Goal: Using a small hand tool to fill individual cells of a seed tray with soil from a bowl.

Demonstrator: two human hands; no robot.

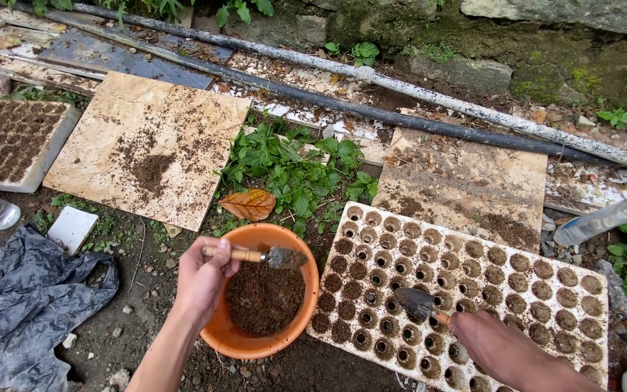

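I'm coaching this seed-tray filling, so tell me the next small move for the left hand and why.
Probably swing the left hand with its loaded small trowel from over the orange bowl of soil across to the white seedling tray. The trowel carries soil, several middle cells look unfilled, and the right hand already holds a second trowel over those cells.

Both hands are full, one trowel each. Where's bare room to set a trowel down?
The big tan tile left of the weeds is mostly bare. So is the tile behind the seed tray. Crowded: between orange bowl and tray, where left hand and right hand work.
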